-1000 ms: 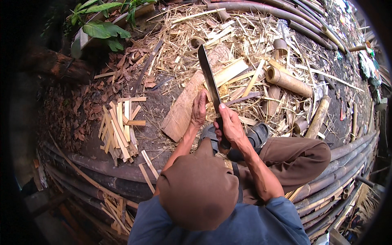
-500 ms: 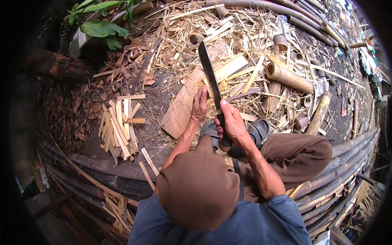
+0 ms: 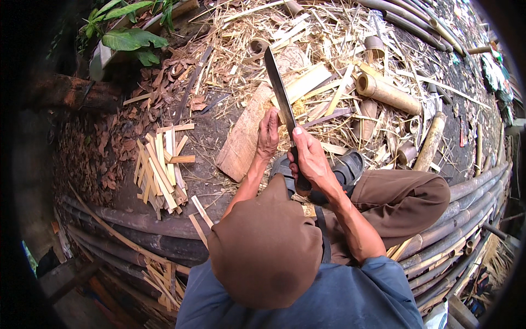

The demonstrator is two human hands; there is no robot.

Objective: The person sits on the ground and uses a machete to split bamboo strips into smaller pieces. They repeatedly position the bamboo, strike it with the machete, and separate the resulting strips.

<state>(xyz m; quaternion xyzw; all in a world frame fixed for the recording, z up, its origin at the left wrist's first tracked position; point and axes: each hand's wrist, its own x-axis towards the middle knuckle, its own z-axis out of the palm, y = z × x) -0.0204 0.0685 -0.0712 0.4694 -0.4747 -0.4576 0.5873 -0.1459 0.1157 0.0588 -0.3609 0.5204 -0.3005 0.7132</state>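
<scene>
Your right hand [image 3: 310,159] wraps its grip round the big knife [image 3: 282,97], which points away from you. Your left hand [image 3: 267,134] curls beside it; I can't tell if that grip holds anything.

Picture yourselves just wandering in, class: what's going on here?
The person's right hand grips the handle of a long knife, its dark blade pointing away from the body. The left hand is close beside the blade, at the right edge of a wooden board; whether its fingers hold anything is hard to tell. A pile of pale strips lies to the left, and a bamboo tube lies ahead on the right.
</scene>
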